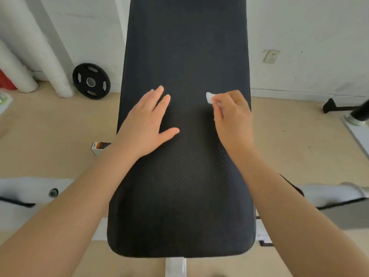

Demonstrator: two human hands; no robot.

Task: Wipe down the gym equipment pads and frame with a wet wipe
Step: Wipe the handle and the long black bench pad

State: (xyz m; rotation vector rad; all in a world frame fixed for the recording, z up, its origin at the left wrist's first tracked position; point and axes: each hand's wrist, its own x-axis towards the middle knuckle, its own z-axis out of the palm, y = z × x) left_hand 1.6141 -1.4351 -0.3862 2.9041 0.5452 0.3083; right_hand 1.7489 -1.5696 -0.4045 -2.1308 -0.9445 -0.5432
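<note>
A black weight plate leans against the wall at left. The left hand lies flat, fingers straight, on the pad, a long black cushion with fine ribbed texture running up the middle of the view. Right of it, the right hand pinches a small crumpled white wipe against the pad. A wall socket sits at far right.

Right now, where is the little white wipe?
In the head view, the white wipe is pinched in the right hand, on the right side of the black bench pad, across from the flat left hand.
</note>
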